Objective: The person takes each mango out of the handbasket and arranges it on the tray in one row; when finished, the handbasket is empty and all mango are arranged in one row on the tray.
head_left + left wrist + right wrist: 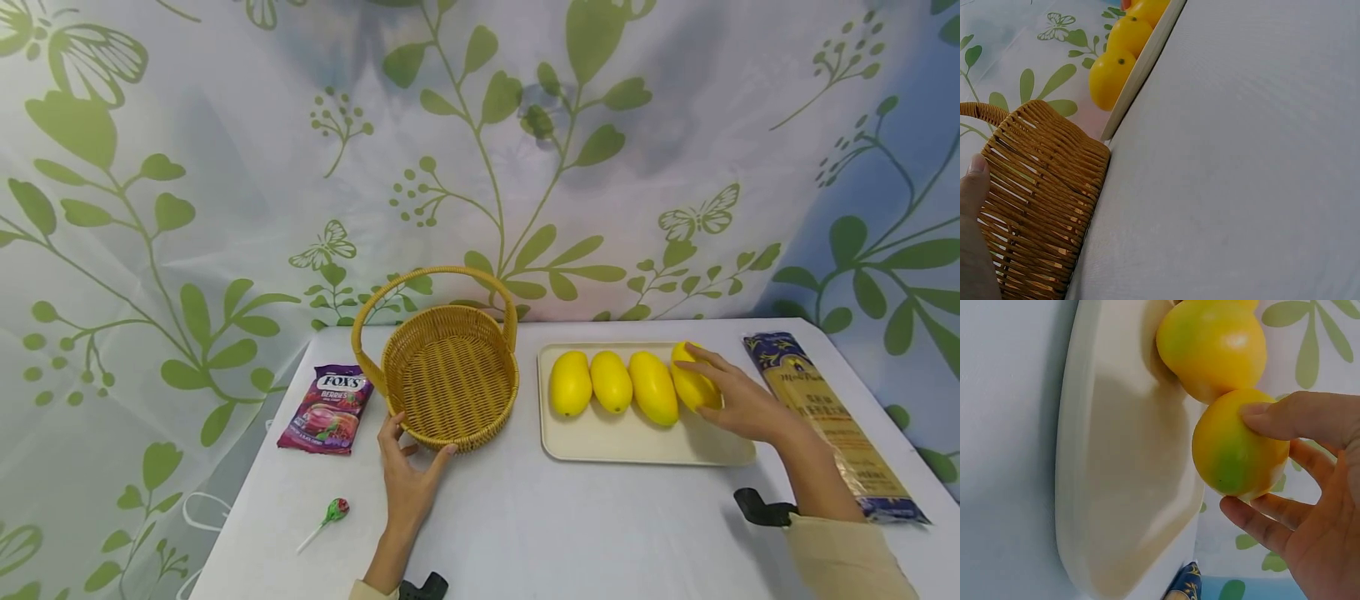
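Observation:
Several yellow mangoes lie in a row on a cream rectangular tray. My right hand grips the rightmost mango, thumb on one side and fingers on the other. This mango touches its neighbour; whether it is clear of the tray I cannot tell. To the left stands a round brown wicker basket with a tall arched handle, and nothing lies inside. My left hand holds the basket's front left side, its thumb against the woven wall in the left wrist view.
Left of the basket lies a purple candy bag, with a green-wrapped lollipop in front of it. A long pasta packet lies right of the tray. A leaf-patterned curtain hangs behind the white table.

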Available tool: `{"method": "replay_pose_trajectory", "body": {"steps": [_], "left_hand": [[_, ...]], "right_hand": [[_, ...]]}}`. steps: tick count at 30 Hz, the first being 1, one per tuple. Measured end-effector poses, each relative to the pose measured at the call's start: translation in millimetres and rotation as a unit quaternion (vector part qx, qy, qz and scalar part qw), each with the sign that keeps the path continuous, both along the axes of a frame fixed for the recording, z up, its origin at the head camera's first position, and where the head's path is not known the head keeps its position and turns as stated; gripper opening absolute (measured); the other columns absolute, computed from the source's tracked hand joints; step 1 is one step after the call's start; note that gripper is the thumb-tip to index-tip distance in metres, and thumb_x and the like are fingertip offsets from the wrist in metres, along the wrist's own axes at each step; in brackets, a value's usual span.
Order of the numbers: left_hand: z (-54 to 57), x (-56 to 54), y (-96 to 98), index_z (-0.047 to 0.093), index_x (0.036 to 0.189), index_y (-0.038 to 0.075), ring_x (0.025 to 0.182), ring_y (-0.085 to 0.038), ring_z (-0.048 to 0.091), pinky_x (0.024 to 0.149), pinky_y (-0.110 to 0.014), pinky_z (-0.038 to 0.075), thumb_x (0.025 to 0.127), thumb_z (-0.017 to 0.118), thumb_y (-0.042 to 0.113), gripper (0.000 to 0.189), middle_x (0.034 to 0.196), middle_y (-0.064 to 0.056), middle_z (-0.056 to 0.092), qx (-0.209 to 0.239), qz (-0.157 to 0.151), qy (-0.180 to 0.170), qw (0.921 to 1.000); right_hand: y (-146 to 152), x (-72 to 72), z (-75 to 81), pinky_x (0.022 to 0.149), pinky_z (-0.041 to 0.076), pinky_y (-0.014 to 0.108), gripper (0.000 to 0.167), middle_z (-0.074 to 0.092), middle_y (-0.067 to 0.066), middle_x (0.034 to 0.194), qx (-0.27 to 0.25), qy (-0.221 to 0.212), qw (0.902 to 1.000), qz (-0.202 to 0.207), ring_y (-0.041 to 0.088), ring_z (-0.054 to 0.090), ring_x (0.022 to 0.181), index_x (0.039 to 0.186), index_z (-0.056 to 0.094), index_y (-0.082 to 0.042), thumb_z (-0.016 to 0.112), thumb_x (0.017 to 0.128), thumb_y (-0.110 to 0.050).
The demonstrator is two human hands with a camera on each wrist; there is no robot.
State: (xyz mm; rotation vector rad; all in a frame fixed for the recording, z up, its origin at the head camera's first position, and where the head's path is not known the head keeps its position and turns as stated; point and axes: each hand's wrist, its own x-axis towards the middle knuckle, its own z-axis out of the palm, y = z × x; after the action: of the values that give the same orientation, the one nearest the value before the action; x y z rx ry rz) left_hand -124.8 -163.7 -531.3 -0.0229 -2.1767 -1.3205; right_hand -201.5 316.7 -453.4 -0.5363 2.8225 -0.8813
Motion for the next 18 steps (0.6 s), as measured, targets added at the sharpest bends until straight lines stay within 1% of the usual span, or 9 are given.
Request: {"method": "replay_pose_trajectory", "body": {"steps": [2, 4, 8, 10, 13, 15, 18], "left_hand": [[-7.5, -2.4, -3.1, 0.033, 0.145, 0.008, 0.123, -0.037, 0.046, 0.081, -0.048, 0.048, 0.070, 0.088, 0.012, 0.092, 0.151, -0.020, 0.033, -0.004, 0.000, -0.003, 1.0000], [-11.6, -3.4, -5.3, 0.033, 0.146, 0.012, 0.124, -0.036, 0.046, 0.082, -0.046, 0.049, 0.071, 0.088, 0.015, 0.093, 0.152, -0.017, 0.033, -0.006, -0.001, -0.005, 1.0000], [-13.0, -3.6, -7.3, 0.033, 0.146, 0.016, 0.126, -0.035, 0.046, 0.083, -0.043, 0.050, 0.073, 0.088, 0.022, 0.092, 0.153, -0.013, 0.032, -0.002, -0.007, -0.008, 0.9999], [-12.8, -3.6, -7.3, 0.033, 0.146, 0.015, 0.127, -0.035, 0.045, 0.083, -0.042, 0.050, 0.074, 0.087, 0.025, 0.091, 0.154, -0.013, 0.032, 0.001, -0.010, -0.009, 0.9999], [-12.7, -3.8, -7.0, 0.033, 0.145, 0.009, 0.128, -0.036, 0.045, 0.083, -0.042, 0.049, 0.075, 0.087, 0.025, 0.090, 0.153, -0.013, 0.032, 0.001, -0.011, -0.010, 0.9999], [-12.9, -3.9, -6.9, 0.034, 0.145, 0.006, 0.128, -0.036, 0.045, 0.083, -0.041, 0.049, 0.075, 0.087, 0.025, 0.090, 0.153, -0.014, 0.032, 0.000, -0.011, -0.011, 0.9999], [-12.1, -3.8, -6.5, 0.034, 0.144, 0.005, 0.127, -0.036, 0.045, 0.083, -0.042, 0.050, 0.075, 0.086, 0.025, 0.090, 0.153, -0.015, 0.032, -0.002, -0.011, -0.012, 0.9999]], "right_hand": [[0, 0.0, -0.9, 0.106, 0.021, 0.073, 0.070, 0.015, 0.026, 0.160, -0.001, -0.003, 1.0000, 0.001, 0.056, 0.017, 0.141, 0.143, 0.044, -0.001, 0.070, 0.079, 0.004], [1, 0.5, -2.0, 0.107, 0.020, 0.073, 0.071, 0.014, 0.026, 0.160, -0.002, -0.011, 0.9999, 0.001, 0.055, 0.015, 0.142, 0.145, 0.042, -0.001, 0.069, 0.080, 0.004], [1, 2.9, -4.4, 0.107, 0.020, 0.072, 0.072, 0.012, 0.027, 0.160, -0.002, -0.025, 0.9997, -0.005, 0.055, 0.014, 0.142, 0.145, 0.041, -0.001, 0.070, 0.080, 0.004], [1, 4.1, -5.7, 0.107, 0.020, 0.073, 0.072, 0.011, 0.028, 0.160, -0.001, -0.030, 0.9995, -0.009, 0.056, 0.014, 0.141, 0.145, 0.041, -0.001, 0.070, 0.079, 0.003], [2, 5.3, -8.1, 0.107, 0.020, 0.073, 0.072, 0.009, 0.027, 0.160, 0.004, -0.036, 0.9992, -0.015, 0.056, 0.013, 0.142, 0.146, 0.041, -0.002, 0.070, 0.080, 0.001], [3, 5.4, -9.8, 0.107, 0.020, 0.073, 0.073, 0.007, 0.026, 0.161, 0.007, -0.040, 0.9990, -0.019, 0.055, 0.011, 0.143, 0.146, 0.040, -0.002, 0.070, 0.080, 0.001], [4, 5.7, -11.8, 0.107, 0.019, 0.073, 0.074, 0.002, 0.025, 0.162, 0.010, -0.048, 0.9986, -0.023, 0.053, 0.007, 0.144, 0.148, 0.038, -0.004, 0.070, 0.081, 0.001]]}}
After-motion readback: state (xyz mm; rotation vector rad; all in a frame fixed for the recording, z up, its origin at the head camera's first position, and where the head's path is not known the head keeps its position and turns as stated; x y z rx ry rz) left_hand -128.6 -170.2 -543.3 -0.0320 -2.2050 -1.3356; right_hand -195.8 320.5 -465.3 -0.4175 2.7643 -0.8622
